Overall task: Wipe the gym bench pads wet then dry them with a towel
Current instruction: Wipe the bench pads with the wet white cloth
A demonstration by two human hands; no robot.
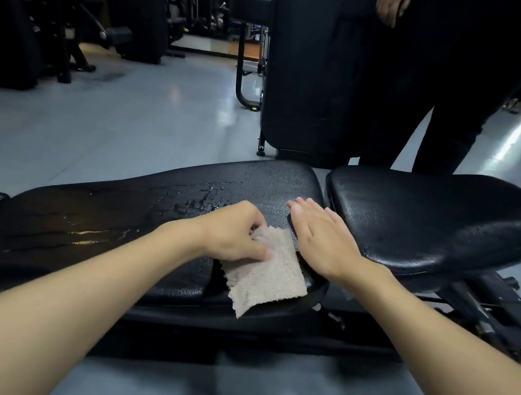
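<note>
Both forearms (76, 293) lay out ahead, left hand (232, 231) pinching the cloth (271, 274) at the near edge of the long pad (54, 205), right hand (323, 234) flat and empty beside it; the wet wipe seemed under way, needing next a sweep across the streaks (97, 233).

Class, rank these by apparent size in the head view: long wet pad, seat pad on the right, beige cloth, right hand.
1. long wet pad
2. seat pad
3. beige cloth and right hand look about alike, so they are left unranked.
</note>
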